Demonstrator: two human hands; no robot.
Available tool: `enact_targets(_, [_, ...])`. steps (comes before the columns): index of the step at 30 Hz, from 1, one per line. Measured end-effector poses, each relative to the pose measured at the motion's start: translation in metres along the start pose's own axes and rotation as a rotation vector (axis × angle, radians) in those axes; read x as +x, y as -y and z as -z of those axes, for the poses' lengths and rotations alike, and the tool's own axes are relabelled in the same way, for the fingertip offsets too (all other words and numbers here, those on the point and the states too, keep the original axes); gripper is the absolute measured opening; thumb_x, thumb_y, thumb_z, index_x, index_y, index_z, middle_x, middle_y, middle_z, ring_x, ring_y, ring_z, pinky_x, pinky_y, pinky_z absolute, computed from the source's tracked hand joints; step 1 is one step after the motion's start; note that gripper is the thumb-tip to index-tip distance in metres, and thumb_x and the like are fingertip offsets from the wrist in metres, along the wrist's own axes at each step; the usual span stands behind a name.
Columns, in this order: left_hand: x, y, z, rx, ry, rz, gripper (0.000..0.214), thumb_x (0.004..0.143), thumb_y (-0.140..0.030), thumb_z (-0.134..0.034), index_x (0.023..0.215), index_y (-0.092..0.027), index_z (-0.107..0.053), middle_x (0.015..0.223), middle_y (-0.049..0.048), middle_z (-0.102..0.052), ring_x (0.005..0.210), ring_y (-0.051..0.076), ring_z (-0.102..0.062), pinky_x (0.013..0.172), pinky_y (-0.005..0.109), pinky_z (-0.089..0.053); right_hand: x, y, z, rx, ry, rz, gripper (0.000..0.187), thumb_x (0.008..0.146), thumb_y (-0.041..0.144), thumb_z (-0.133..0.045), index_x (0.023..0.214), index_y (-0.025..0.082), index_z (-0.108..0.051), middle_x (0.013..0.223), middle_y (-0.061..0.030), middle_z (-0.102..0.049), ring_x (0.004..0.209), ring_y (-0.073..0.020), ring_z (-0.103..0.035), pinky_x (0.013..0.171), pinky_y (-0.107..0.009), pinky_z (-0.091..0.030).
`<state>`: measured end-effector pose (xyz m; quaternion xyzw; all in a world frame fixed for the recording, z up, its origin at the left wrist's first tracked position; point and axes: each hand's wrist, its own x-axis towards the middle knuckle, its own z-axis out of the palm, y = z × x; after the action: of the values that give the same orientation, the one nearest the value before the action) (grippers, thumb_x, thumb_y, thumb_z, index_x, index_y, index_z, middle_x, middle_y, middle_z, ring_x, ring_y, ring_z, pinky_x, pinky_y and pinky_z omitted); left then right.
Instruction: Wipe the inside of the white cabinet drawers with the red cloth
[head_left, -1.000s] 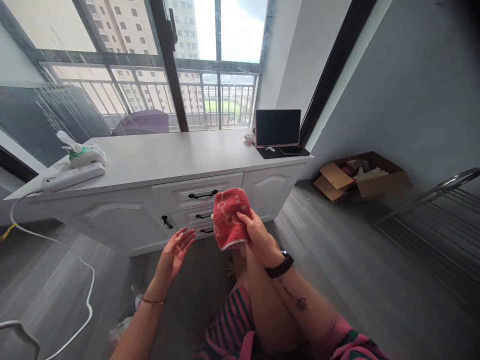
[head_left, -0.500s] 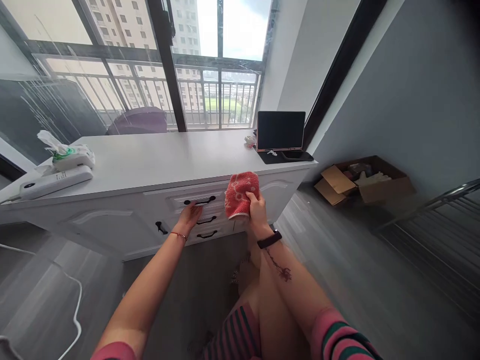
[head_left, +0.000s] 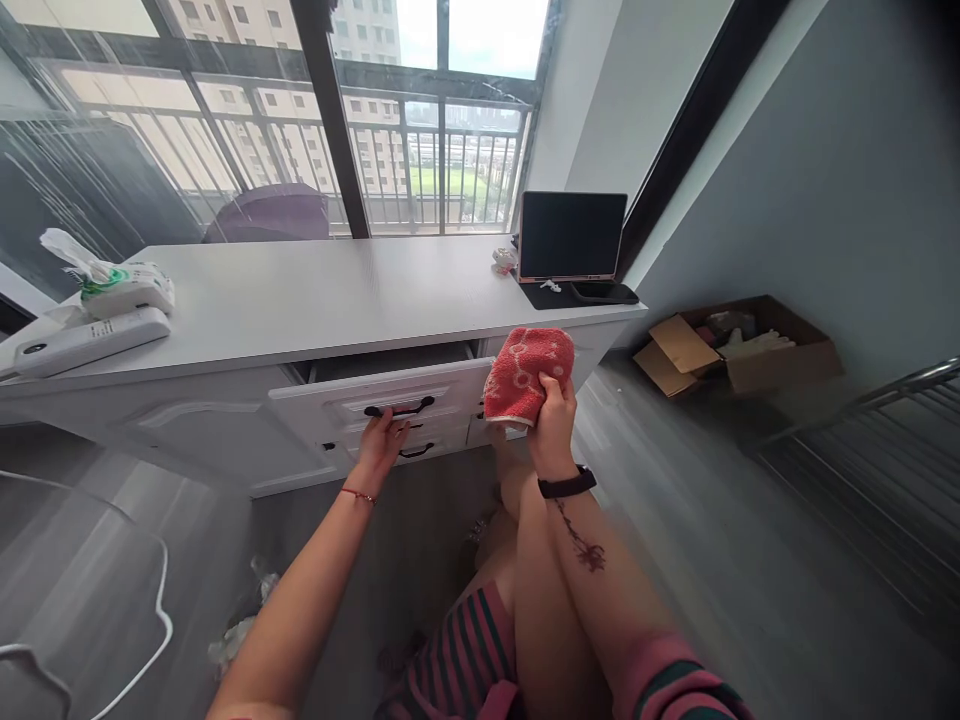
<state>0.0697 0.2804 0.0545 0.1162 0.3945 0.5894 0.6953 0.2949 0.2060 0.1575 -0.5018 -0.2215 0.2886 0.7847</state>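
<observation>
Right hand [head_left: 553, 430]: pinched closed on red cloth [head_left: 527, 375] | cloth: fuzzy, pale looping pattern, whitish lower edge, spreading up-left from this grip | left hand [head_left: 381, 445]: fingers curled at black handle [head_left: 420, 405] | white drawer [head_left: 390, 388]: partly open, just beyond left grip

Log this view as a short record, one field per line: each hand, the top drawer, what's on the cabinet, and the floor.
Left hand: on the handle of the top drawer
Right hand: holding a red cloth
Top drawer: partly open, inside too dark to make out
On the cabinet: tissues at left, screen at right
Floor: open box right of the cabinet
</observation>
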Motion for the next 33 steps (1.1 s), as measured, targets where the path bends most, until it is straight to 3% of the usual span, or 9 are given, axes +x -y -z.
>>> enact_targets(8, [-0.055, 0.018, 0.03, -0.013, 0.057, 0.026, 0.012, 0.083, -0.013, -0.063, 0.073, -0.019, -0.06, 0.078, -0.0012, -0.071, 0.081, 0.011, -0.066, 0.096, 0.037, -0.047, -0.015, 0.01, -0.007, 0.095, 0.089, -0.024, 0.023, 0.073, 0.031, -0.058, 0.093, 0.02, -0.059, 0.087, 0.0018, -0.062, 0.076, -0.0129, -0.057, 0.071, -0.027, -0.048])
enact_targets(14, [-0.084, 0.029, 0.041, -0.038, 0.104, 0.013, 0.01, 0.076, -0.02, -0.072, 0.08, -0.017, -0.063, 0.083, 0.0026, -0.074, 0.09, 0.015, -0.068, 0.1, 0.035, -0.045, -0.006, 0.018, -0.018, 0.02, 0.314, -0.149, 0.027, 0.071, 0.031, -0.062, 0.096, 0.021, -0.06, 0.086, 0.0018, -0.065, 0.072, -0.0137, -0.059, 0.065, -0.026, -0.049])
enact_targets(16, [-0.091, 0.031, 0.043, -0.021, 0.087, 0.022, 0.012, 0.075, -0.021, -0.074, 0.078, -0.017, -0.063, 0.083, 0.0033, -0.074, 0.09, 0.016, -0.069, 0.1, 0.036, -0.046, 0.005, 0.021, -0.03, -0.043, 0.472, -0.195, 0.026, 0.07, 0.03, -0.064, 0.095, 0.02, -0.063, 0.085, 0.0017, -0.067, 0.071, -0.0134, -0.06, 0.063, -0.025, -0.048])
enact_targets(19, [-0.099, 0.033, 0.047, -0.002, 0.052, 0.054, 0.014, 0.075, -0.025, -0.074, 0.079, -0.018, -0.063, 0.086, 0.0032, -0.074, 0.093, 0.017, -0.069, 0.101, 0.036, -0.046, 0.025, 0.016, -0.055, -0.246, 0.822, -0.18, 0.029, 0.071, 0.029, -0.064, 0.098, 0.019, -0.066, 0.085, 0.0014, -0.069, 0.073, -0.0145, -0.061, 0.063, -0.025, -0.048])
enact_targets(23, [-0.105, 0.037, 0.051, -0.053, 0.01, 0.071, 0.014, 0.074, -0.024, -0.075, 0.084, -0.02, -0.065, 0.085, 0.0007, -0.074, 0.094, 0.016, -0.069, 0.1, 0.035, -0.046, 0.042, -0.012, -0.086, -0.543, 1.207, 0.08, 0.027, 0.073, 0.028, -0.062, 0.098, 0.021, -0.07, 0.077, 0.004, -0.069, 0.067, -0.0133, -0.059, 0.062, -0.024, -0.045])
enact_targets(26, [-0.11, 0.042, 0.055, -0.074, 0.012, 0.079, 0.017, 0.074, -0.025, -0.075, 0.089, -0.022, -0.066, 0.09, 0.001, -0.074, 0.096, 0.016, -0.068, 0.098, 0.033, -0.048, 0.041, -0.033, -0.094, -0.758, 1.468, 0.19, 0.026, 0.07, 0.021, -0.065, 0.095, 0.023, -0.072, 0.073, 0.0033, -0.069, 0.064, -0.0128, -0.058, 0.063, -0.023, -0.041])
enact_targets(29, [-0.114, 0.049, 0.061, -0.03, 0.012, 0.073, 0.021, 0.073, -0.028, -0.076, 0.092, -0.025, -0.068, 0.088, -0.0001, -0.073, 0.095, 0.017, -0.069, 0.095, 0.033, -0.05, 0.031, -0.051, -0.092, -0.979, 1.759, 0.103, 0.037, 0.057, 0.014, -0.073, 0.092, 0.025, -0.075, 0.074, 0.0019, -0.071, 0.066, -0.0144, -0.058, 0.066, -0.024, -0.04])
enact_targets(33, [-0.117, 0.057, 0.071, 0.09, 0.03, 0.064, 0.02, 0.075, -0.038, -0.072, 0.093, -0.03, -0.069, 0.092, 0.0018, -0.073, 0.099, 0.023, -0.067, 0.094, 0.038, -0.05, 0.018, -0.076, -0.092, -1.063, 1.91, -0.105, 0.049, 0.046, 0.014, -0.077, 0.092, 0.028, -0.076, 0.077, 0.003, -0.072, 0.063, -0.0136, -0.059, 0.063, -0.024, -0.041])
